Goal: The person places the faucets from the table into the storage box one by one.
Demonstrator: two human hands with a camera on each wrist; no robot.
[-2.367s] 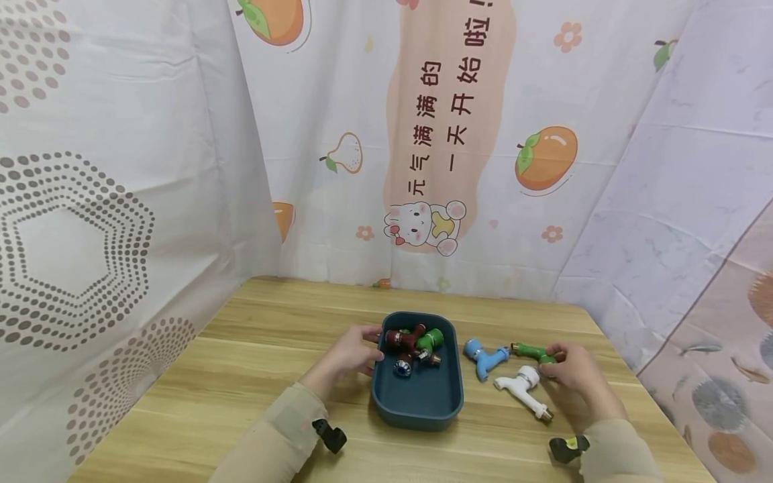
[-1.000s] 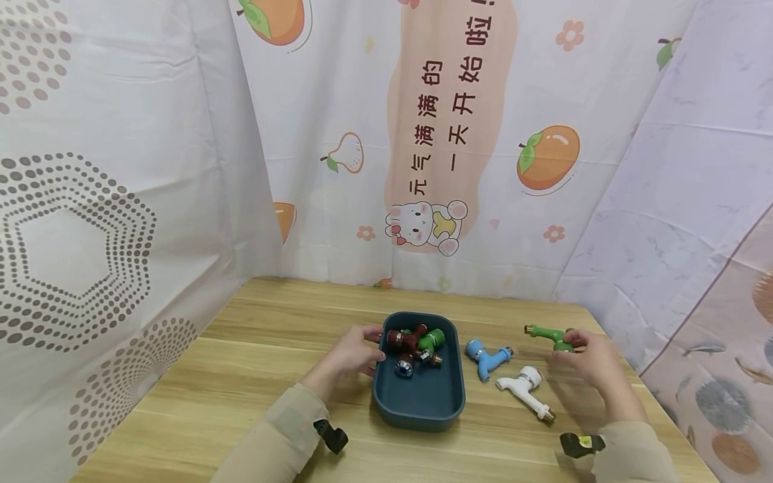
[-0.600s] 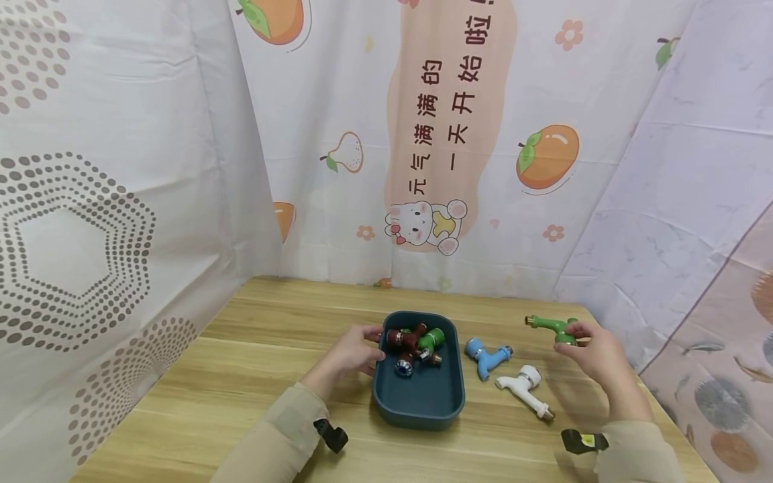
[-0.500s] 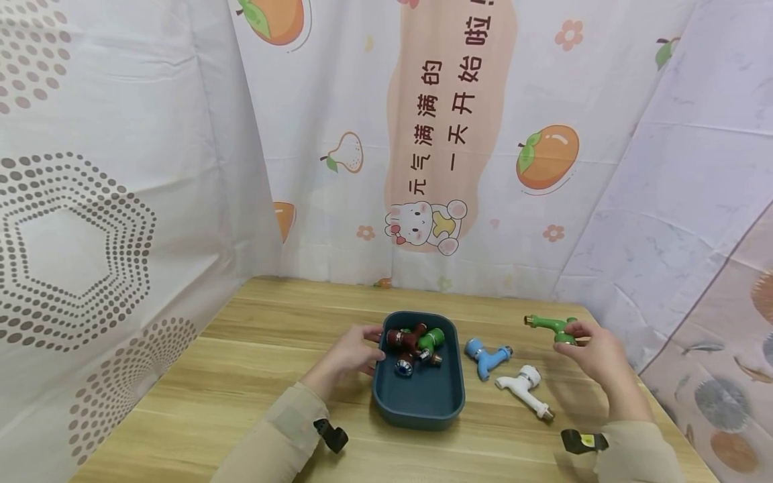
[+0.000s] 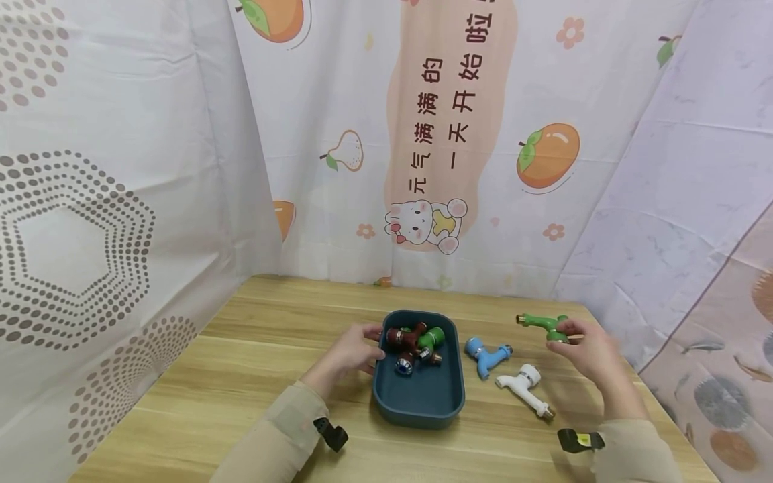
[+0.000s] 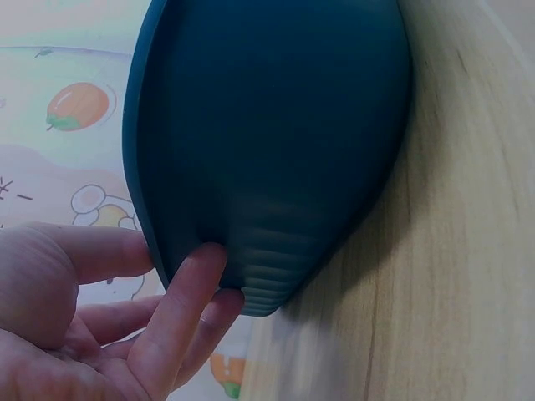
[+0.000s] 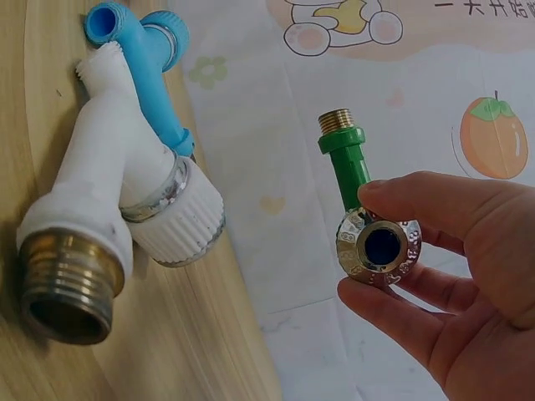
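My right hand [image 5: 588,349] pinches a green tap [image 7: 347,171] by its chrome-ringed end, thumb on one side and fingers on the other. Its brass-threaded end points left in the head view. My left hand [image 5: 350,352] holds the left side of a dark teal plastic bin [image 5: 418,419]. In the left wrist view, the fingers [image 6: 180,313] lie along the bin's outer wall, with one digit at the rim. Inside the bin lie dark red taps [image 5: 398,337] and a green tap [image 5: 431,337], partly overlapping. A blue tap [image 5: 488,357] and a white tap [image 5: 524,389] lie right of the bin.
Everything stands on a wooden table [image 5: 260,376]. Printed white curtains [image 5: 338,221] hang behind it and along both sides. The white and blue taps sit between the bin and my right hand.
The right hand has lifted the green tap from beside the white tap, carried it right and up, then slightly back left. The left hand and bin have stayed put.
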